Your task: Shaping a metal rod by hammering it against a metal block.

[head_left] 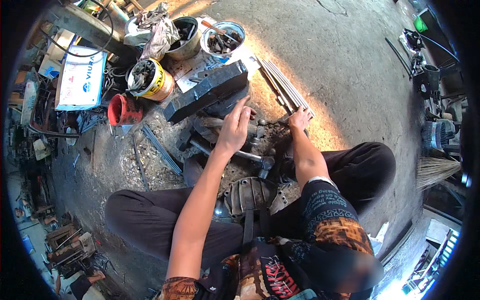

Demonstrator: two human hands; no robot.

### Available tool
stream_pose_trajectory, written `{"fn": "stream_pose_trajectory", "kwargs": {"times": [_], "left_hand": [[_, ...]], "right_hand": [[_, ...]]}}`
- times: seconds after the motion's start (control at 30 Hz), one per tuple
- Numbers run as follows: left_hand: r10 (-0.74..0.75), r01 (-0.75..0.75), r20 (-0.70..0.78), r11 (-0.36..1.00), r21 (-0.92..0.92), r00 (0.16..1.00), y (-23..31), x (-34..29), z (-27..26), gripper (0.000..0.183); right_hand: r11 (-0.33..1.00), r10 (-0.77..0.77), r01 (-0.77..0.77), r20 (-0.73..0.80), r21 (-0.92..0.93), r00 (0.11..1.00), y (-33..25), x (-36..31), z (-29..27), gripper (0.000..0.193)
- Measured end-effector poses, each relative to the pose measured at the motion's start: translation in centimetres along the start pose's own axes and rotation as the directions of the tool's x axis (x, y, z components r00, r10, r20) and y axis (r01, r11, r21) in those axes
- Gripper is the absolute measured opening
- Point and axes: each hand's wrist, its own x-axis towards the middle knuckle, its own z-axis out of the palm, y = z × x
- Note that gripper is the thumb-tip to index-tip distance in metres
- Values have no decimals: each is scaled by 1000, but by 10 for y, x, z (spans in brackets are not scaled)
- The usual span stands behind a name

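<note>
I sit cross-legged on the floor around a heavy dark metal block (210, 92) with a long flat top. My left hand (237, 125) is raised just on the near side of this block, fingers stretched out, with nothing visible in it. To the right, my right hand (300, 119) is at the near end of a row of long thin metal rods (286, 85) on the floor, its fingers bent over them. Between my forearms lies a hammer (267, 162) with a metal handle. Nearer my body is a ribbed metal piece (248, 194).
Beyond the block stand a white bucket (222, 39), a grey bucket (184, 39) and a yellow bucket (151, 80), filled with dark scraps. At left are a red container (124, 110), a white carton (80, 77) and thin rods (161, 149). A straw broom (437, 171) lies far right.
</note>
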Motion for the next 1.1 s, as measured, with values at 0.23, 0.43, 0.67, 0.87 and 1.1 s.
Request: {"fn": "stream_pose_trajectory", "kwargs": {"times": [0.23,0.43,0.67,0.87,1.1], "left_hand": [[10,-10,16,1000,1,1000,5,-3,3,51],[30,-30,11,999,-43,999,26,3,0,49],[200,-207,-70,970,-123,977,86,9,-15,42],[339,-397,-294,902,-169,894,152,33,-79,44],[262,-451,-415,762,-465,871,217,58,-167,64]], "right_hand": [[987,-154,147,120,69,981,11,3,6,32],[895,-334,230,234,382,913,-5,26,2,29],[619,-288,-148,399,771,871,-67,49,-98,36],[40,-500,21,2,999,866,-142,-18,-238,22],[-102,-582,179,-205,979,787,-211,-127,-351,18]]}}
